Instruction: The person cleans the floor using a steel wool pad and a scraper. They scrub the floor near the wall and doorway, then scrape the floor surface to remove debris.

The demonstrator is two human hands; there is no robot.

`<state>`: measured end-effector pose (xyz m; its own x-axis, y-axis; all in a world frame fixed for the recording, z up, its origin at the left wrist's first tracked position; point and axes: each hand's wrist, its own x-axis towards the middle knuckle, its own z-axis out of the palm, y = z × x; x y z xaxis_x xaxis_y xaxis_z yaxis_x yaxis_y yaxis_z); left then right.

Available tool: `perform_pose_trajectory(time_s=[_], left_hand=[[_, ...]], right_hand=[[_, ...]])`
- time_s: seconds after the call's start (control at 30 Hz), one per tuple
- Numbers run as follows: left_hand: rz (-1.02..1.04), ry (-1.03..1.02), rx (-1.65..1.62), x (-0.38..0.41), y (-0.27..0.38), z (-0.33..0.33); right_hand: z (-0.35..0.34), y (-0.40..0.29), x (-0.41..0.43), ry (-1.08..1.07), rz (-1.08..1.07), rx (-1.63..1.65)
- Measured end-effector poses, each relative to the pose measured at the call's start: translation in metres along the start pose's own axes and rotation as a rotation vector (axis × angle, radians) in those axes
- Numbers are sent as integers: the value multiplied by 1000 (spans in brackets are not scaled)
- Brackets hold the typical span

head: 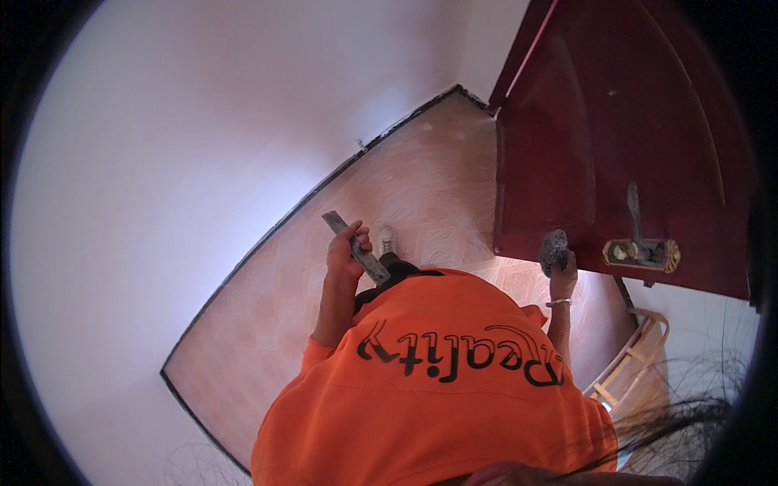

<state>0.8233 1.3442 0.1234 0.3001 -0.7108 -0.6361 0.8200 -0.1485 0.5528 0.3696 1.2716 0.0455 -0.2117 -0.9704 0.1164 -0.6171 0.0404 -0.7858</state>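
Observation:
My left hand (347, 248) is closed around a flat, narrow grey bar (368, 257), perhaps a scraper blade, held in front of my body at the left. My right hand (565, 274) grips a dark grey, fuzzy pad (554, 250), which looks like a wad of steel wool. That pad is at the lower edge, in the picture, of a dark red door (547, 152); whether it touches the door cannot be told. To the right of the pad is the door's ornate lock plate (642, 255) with a long handle (634, 206).
A pale wall (182, 152) with a black base strip (292, 209) runs along the left. The tiled floor (292, 291) bears whitish smears. A wooden piece of furniture with rails (632, 358) stands at the lower right, beyond the door. A small fitting (361, 146) sticks out near the wall's base.

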Motion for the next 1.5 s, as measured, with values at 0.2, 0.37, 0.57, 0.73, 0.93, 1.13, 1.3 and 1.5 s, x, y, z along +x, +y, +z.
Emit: perform_pose_trajectory(time_s=[0.2,0.37,0.57,0.73,0.93,1.13,1.3,1.5], left_hand=[[-1,13,-68,7,18,-41],[-44,71,-48,19,24,-50],[-124,-44,-9,31,29,-65],[-169,-96,13,48,29,-81],[-240,-135,90,60,27,-77],[-329,-233,235,69,17,-68],[-338,-190,375,91,10,-80],[-390,-275,280,116,14,-95]], right_hand=[[1,22,15,-8,14,-35],[-8,64,34,103,-34,-213],[-2,61,5,166,42,-314],[33,53,-61,106,170,-295],[63,78,-151,-8,323,-314],[67,93,-189,-25,533,-223],[-12,76,-102,270,269,227],[-97,-140,18,620,-417,-756]])
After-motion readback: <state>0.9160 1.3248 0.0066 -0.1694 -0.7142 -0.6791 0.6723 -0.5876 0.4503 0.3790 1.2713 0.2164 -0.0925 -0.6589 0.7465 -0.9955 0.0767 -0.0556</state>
